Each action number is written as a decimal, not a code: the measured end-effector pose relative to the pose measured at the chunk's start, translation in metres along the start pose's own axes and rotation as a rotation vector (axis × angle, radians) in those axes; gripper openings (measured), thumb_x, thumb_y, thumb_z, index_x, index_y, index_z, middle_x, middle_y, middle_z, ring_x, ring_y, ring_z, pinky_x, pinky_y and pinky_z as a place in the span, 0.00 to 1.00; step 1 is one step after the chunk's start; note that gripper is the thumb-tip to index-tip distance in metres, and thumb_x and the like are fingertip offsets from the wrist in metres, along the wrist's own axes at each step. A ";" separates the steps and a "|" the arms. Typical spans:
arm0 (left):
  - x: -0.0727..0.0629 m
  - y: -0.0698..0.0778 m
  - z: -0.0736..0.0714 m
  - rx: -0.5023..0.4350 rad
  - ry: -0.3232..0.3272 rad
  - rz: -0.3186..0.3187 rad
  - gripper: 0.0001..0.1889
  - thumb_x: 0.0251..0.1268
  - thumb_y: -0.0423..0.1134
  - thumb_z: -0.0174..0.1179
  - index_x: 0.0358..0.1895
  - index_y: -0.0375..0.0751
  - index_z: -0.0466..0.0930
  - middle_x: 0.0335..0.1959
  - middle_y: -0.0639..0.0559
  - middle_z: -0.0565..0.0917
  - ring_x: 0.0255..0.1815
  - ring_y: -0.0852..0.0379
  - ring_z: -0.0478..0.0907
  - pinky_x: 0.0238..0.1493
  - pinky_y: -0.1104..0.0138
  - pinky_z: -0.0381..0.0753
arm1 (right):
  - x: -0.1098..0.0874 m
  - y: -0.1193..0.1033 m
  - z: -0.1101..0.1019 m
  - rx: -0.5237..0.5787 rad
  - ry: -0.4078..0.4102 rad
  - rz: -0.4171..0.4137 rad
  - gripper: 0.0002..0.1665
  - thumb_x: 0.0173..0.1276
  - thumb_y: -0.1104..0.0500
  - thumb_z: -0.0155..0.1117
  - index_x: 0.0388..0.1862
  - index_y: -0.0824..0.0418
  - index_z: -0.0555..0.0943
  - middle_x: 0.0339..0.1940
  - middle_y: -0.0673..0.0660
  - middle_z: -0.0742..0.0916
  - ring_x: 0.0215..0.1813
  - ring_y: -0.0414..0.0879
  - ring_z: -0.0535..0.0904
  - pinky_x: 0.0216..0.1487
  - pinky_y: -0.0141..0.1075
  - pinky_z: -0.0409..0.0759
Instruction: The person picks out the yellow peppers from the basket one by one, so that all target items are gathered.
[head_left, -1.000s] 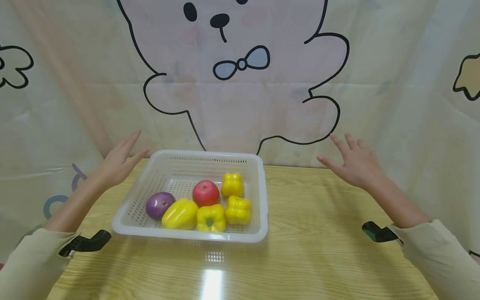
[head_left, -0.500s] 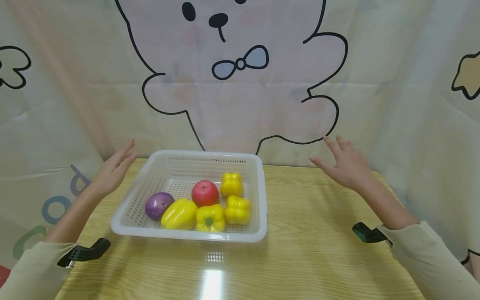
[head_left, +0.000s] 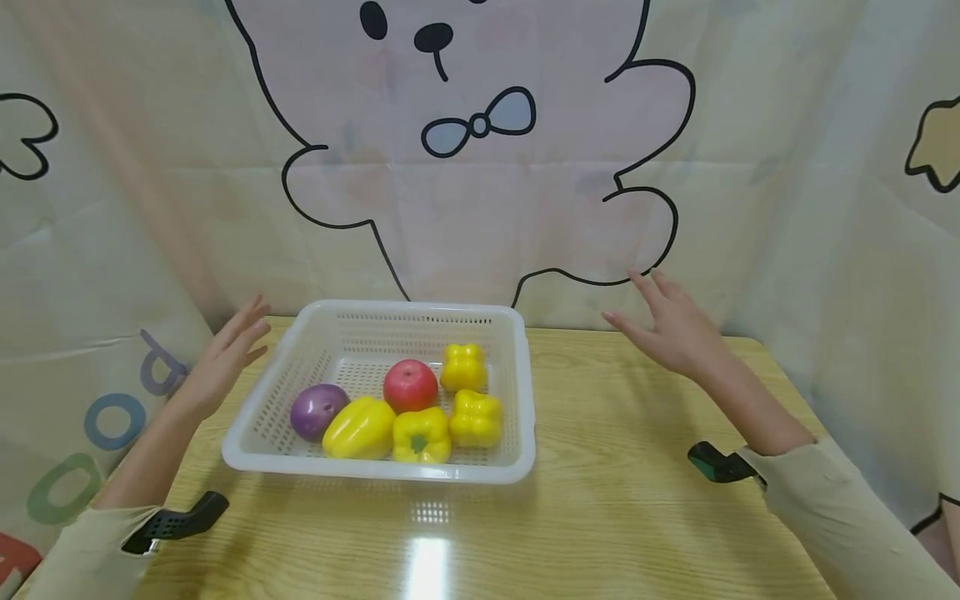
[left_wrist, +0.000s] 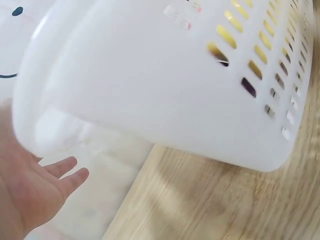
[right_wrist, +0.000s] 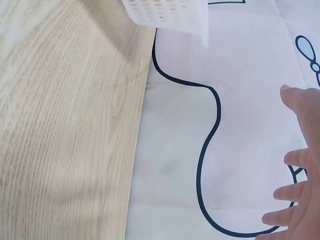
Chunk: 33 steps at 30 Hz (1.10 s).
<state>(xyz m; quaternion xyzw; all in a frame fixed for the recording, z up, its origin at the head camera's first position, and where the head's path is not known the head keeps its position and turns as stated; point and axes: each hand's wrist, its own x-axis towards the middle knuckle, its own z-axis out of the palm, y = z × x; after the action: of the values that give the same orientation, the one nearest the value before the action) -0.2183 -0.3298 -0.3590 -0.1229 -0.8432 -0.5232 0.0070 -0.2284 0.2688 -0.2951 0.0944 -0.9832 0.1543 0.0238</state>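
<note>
A white plastic basket with slotted walls stands on the table, left of centre in the head view. In it lie a purple round eggplant-like vegetable, a red round fruit, a long yellow piece and several yellow bell peppers. My left hand hovers beside the basket's left side, fingers extended and holding nothing. In the left wrist view the basket wall fills much of the picture, close to that hand. My right hand is raised over the table's right part, fingers spread, well apart from the basket.
The wood-grain table ends at the back against a hanging cloth printed with a bear. More cloth hangs at both sides. A black wrist device sits at the left cuff, another black device at the right.
Both hands have come lower; the left has drawn slightly back and left, the right has shifted left toward the basket. The basket and its contents stay in place.
</note>
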 end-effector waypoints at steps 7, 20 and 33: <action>-0.001 -0.007 0.008 -0.095 -0.001 -0.044 0.37 0.90 0.53 0.37 0.87 0.47 0.30 0.86 0.29 0.41 0.83 0.24 0.43 0.79 0.69 0.65 | 0.001 -0.010 0.000 0.036 0.004 -0.002 0.56 0.79 0.27 0.50 0.89 0.59 0.47 0.87 0.74 0.50 0.84 0.75 0.48 0.76 0.76 0.53; -0.006 -0.020 0.012 -0.360 -0.023 -0.109 0.36 0.90 0.52 0.41 0.88 0.49 0.35 0.88 0.37 0.43 0.85 0.28 0.38 0.55 0.81 0.80 | 0.008 -0.030 0.000 0.092 -0.010 -0.014 0.54 0.80 0.29 0.51 0.89 0.57 0.48 0.87 0.72 0.55 0.85 0.72 0.49 0.78 0.74 0.55; -0.009 -0.026 0.017 -0.467 0.024 -0.173 0.35 0.88 0.48 0.48 0.88 0.52 0.44 0.69 0.65 0.75 0.52 0.74 0.82 0.49 0.74 0.86 | 0.016 -0.043 0.003 0.090 -0.001 -0.043 0.52 0.80 0.30 0.52 0.88 0.58 0.53 0.86 0.70 0.59 0.84 0.70 0.54 0.78 0.71 0.59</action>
<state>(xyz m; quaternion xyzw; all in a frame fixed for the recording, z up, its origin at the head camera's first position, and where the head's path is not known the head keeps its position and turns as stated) -0.2129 -0.3278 -0.3906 -0.0422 -0.7067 -0.7040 -0.0564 -0.2356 0.2244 -0.2841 0.1167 -0.9730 0.1978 0.0226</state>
